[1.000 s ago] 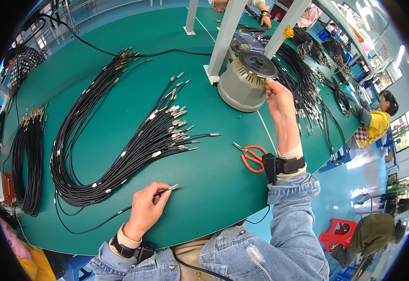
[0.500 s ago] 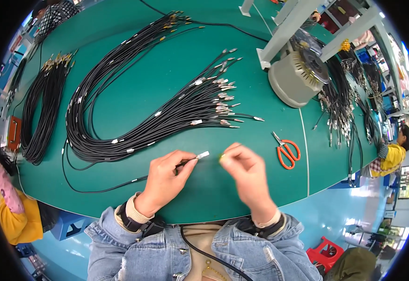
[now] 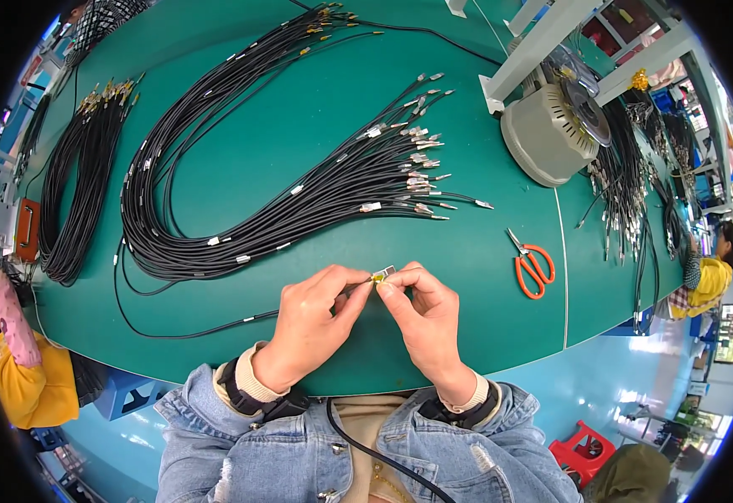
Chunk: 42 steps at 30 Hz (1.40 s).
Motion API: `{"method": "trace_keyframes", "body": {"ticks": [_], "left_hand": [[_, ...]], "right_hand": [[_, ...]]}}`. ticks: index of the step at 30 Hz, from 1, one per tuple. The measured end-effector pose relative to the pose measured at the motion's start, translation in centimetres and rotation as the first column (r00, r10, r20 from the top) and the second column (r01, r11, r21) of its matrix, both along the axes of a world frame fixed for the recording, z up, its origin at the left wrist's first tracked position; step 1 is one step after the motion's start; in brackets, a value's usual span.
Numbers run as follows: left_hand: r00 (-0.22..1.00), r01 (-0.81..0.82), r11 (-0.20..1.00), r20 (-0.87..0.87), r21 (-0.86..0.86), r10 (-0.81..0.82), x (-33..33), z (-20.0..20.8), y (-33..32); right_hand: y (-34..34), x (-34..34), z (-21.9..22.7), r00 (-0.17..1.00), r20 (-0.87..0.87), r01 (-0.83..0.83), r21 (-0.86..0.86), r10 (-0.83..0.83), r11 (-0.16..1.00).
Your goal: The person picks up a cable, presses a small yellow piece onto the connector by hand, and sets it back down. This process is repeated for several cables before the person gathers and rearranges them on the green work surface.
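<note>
Over green table (image 3: 505,331), cable (image 3: 226,325) and yellow bit (image 3: 377,278) are pinched by left hand (image 3: 312,314) and right hand (image 3: 423,314) (cutters (image 3: 524,251) at three o'clock) and could be dropped if loosened.

Passage: we find bare green tabletop (image 3: 501,323) between right hand (image 3: 427,314) and orange-handled scissors (image 3: 523,249), also within the curve of the large cable bundle (image 3: 257,235). Obstacles: we list that bundle ahead, one single cable (image 3: 207,331) leftward, grey machine (image 3: 543,138) and metal post (image 3: 536,52) beyond the scissors.
</note>
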State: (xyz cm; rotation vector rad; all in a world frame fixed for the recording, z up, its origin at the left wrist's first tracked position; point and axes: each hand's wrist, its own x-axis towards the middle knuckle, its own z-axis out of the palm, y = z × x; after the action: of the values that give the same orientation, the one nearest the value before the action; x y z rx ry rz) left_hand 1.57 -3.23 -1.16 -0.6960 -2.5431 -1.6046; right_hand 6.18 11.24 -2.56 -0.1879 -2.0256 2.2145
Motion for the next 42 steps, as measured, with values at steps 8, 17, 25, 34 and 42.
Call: {"method": "trace_keyframes", "body": {"ticks": [8,17,25,34,42], "left_hand": [[1.0,0.001,1.0,-0.002,-0.024,-0.001,-0.01,0.19,-0.05],[1.0,0.007,1.0,0.021,0.01,-0.007,0.05,-0.12,-0.02],[1.0,0.006,1.0,0.009,-0.017,-0.006,0.09,0.03,-0.08],[0.999,0.01,0.999,-0.045,-0.036,-0.012,0.03,0.13,-0.06],[0.999,0.006,0.999,0.038,-0.044,-0.004,0.23,0.62,-0.1]], "right_hand": [[0.01,-0.04,-0.05,0.999,0.017,0.026,0.027,-0.027,0.999],[0.08,-0.09,-0.02,0.999,0.026,0.032,0.057,-0.033,0.998],[0.1,-0.07,0.0,0.999,-0.018,0.041,0.097,-0.039,0.994],[0.05,-0.04,0.23,0.999,0.014,0.051,0.118,-0.053,0.992],[0.06,0.01,0.22,0.998,0.034,0.047,0.113,-0.052,0.992]]}}
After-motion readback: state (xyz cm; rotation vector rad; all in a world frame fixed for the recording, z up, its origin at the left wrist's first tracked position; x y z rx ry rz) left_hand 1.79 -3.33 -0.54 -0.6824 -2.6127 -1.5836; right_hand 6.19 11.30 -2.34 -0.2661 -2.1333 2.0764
